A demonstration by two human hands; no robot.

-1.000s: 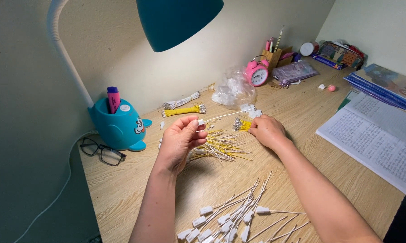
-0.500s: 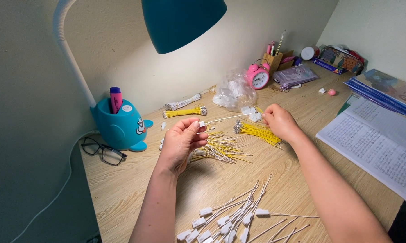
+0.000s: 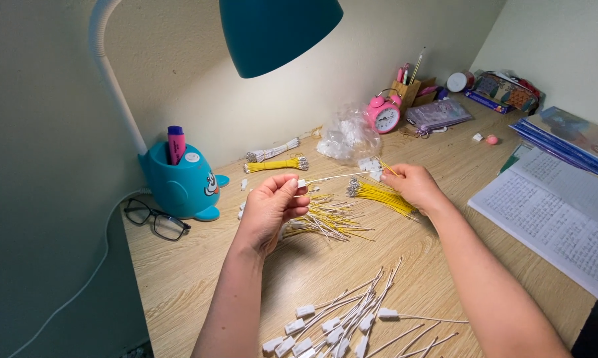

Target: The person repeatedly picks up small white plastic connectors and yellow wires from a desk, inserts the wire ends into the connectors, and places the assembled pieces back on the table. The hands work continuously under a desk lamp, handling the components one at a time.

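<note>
Above the tabletop (image 3: 179, 278), the left hand (image 3: 269, 209) pinches a white-tagged wire (image 3: 332, 177); the right hand (image 3: 415, 185) grips its far end with yellow wires (image 3: 378, 193). A crumpled clear bag (image 3: 347, 136) lies by the wall.

Teal lamp (image 3: 279, 30), pink alarm clock (image 3: 384, 114), eyeglasses (image 3: 154, 221), open notebook (image 3: 551, 212)

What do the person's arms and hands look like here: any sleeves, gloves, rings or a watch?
Both forearms are bare up to the frame's lower edge, with no sleeves showing. The left hand and right hand wear no gloves. No watch, bracelet or ring shows on either wrist or on the visible fingers.
</note>
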